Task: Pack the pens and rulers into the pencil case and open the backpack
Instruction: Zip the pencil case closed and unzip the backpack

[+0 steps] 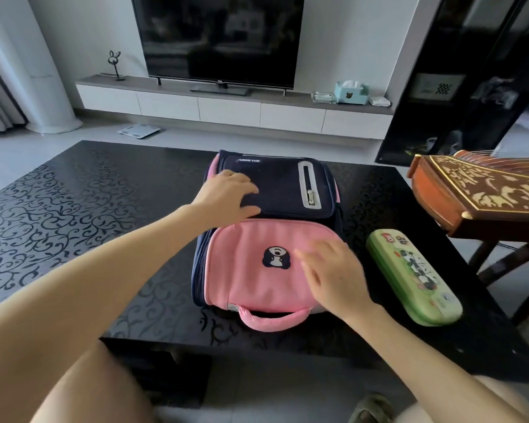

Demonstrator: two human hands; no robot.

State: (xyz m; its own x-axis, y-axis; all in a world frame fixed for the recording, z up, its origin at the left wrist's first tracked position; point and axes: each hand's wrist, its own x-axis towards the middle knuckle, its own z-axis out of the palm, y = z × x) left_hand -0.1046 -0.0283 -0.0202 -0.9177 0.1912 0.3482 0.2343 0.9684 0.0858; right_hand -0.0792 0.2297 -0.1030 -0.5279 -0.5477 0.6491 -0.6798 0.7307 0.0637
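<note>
Backpack point(251, 288) under left hand point(229, 190), right hand point(333, 270), white label point(249, 160) upside-down, unreadable

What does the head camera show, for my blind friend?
A pink and navy backpack lies flat on a black table, the left hand on its navy part and the right hand over its pink pocket. A closed green pencil case lies right of it.
</note>
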